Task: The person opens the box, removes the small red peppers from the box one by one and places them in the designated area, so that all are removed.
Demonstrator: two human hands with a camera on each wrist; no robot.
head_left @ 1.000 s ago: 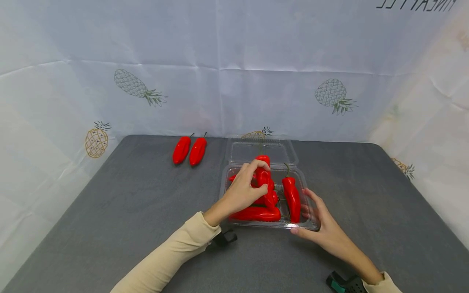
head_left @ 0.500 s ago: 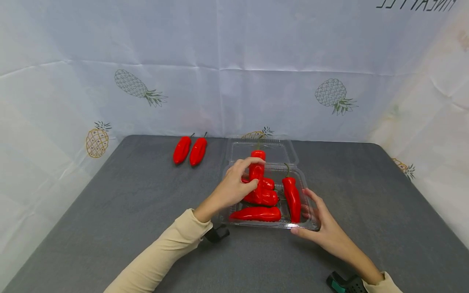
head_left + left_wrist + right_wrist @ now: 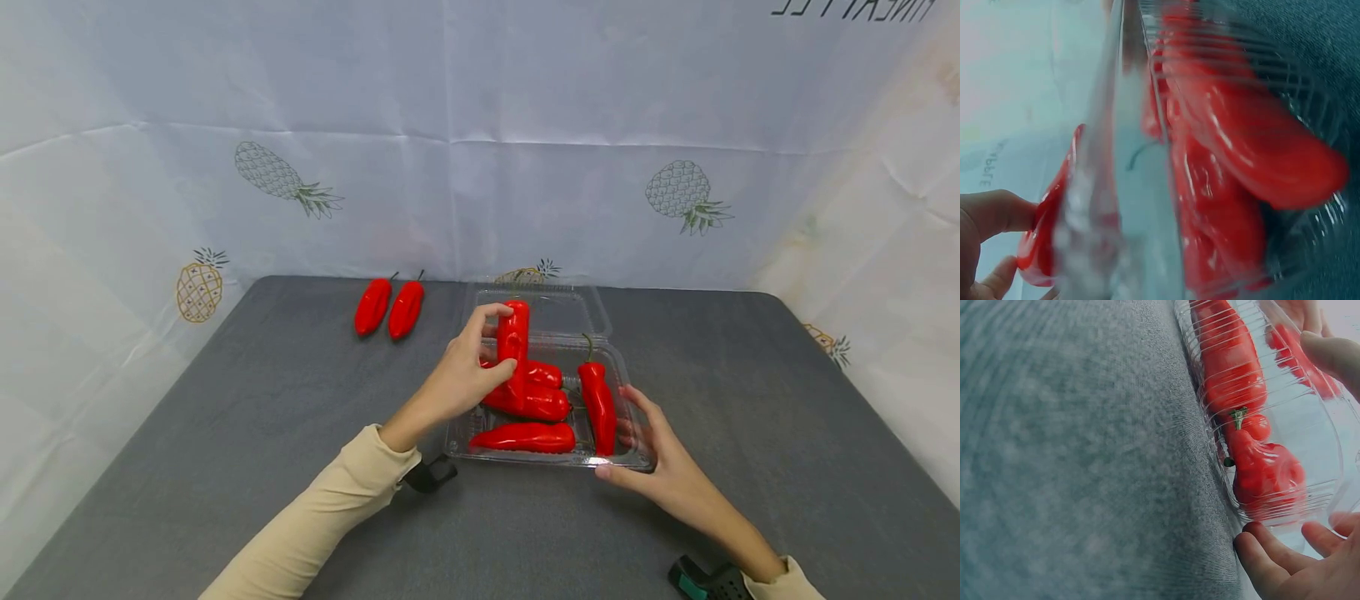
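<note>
Over the left part of a clear plastic clamshell container (image 3: 457, 440), my left hand (image 3: 456, 371) pinches a red pepper (image 3: 513, 333) between thumb and fingers, its length pointing away from me. Inside lie several other red peppers: one along the front (image 3: 522, 437), two behind it partly covered by the held one, and one lengthwise at the right (image 3: 597, 408). My right hand (image 3: 663, 458) holds the container's front right corner, thumb at the front edge and fingers along the side. In the right wrist view, its fingertips (image 3: 1266, 550) meet the ribbed wall.
The container's lid (image 3: 540, 308) is folded back toward the cloth backdrop (image 3: 450, 200). Two more red peppers, a left one (image 3: 372, 307) and a right one (image 3: 406, 310), lie side by side on the grey table (image 3: 225, 442), left of the lid.
My left hand has shifted left with the pepper, uncovering more of the peppers in the container. My right hand and the container have stayed in place.
</note>
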